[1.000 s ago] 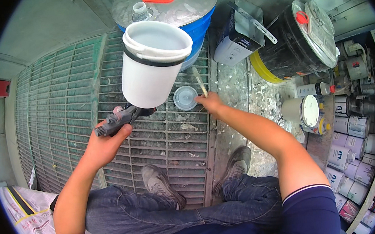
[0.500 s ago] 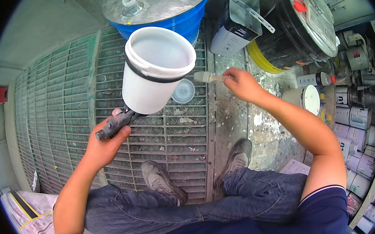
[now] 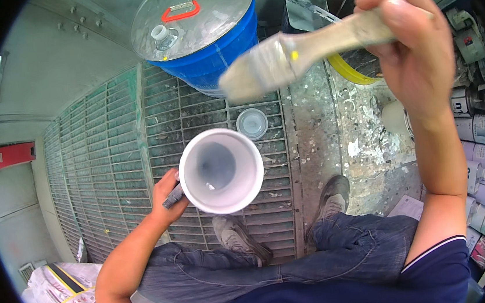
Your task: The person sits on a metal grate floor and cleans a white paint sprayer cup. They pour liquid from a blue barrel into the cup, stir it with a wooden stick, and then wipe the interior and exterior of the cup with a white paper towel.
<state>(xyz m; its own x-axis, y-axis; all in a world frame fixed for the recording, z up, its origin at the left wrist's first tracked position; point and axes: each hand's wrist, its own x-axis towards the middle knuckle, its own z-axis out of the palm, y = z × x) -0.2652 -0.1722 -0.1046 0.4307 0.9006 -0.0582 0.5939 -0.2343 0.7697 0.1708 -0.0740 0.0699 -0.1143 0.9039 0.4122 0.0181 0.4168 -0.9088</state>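
My left hand (image 3: 168,199) is closed round a dark spray gun (image 3: 173,194) with a white cup (image 3: 224,203) on it, whose open top faces the camera and shows a greyish bottom. High at the right, close to the camera, my right hand (image 3: 410,47) grips the pale wooden handle of a flat paintbrush (image 3: 266,67), its bristles pointing left, slightly blurred by motion. A small translucent round lid (image 3: 251,124) lies on the floor grate just beyond the cup.
Behind are a blue drum (image 3: 200,74) with a metal top, a metal can (image 3: 299,11) and a yellow-based drum (image 3: 348,68). Stacked cans (image 3: 483,163) fill the right edge. Paper sheeting (image 3: 58,298) lies lower left over the grate (image 3: 98,165); a red box (image 3: 14,155) is at left.
My right hand has risen toward the camera with the brush. The cup in my left hand has moved down in view and now shows its inside.
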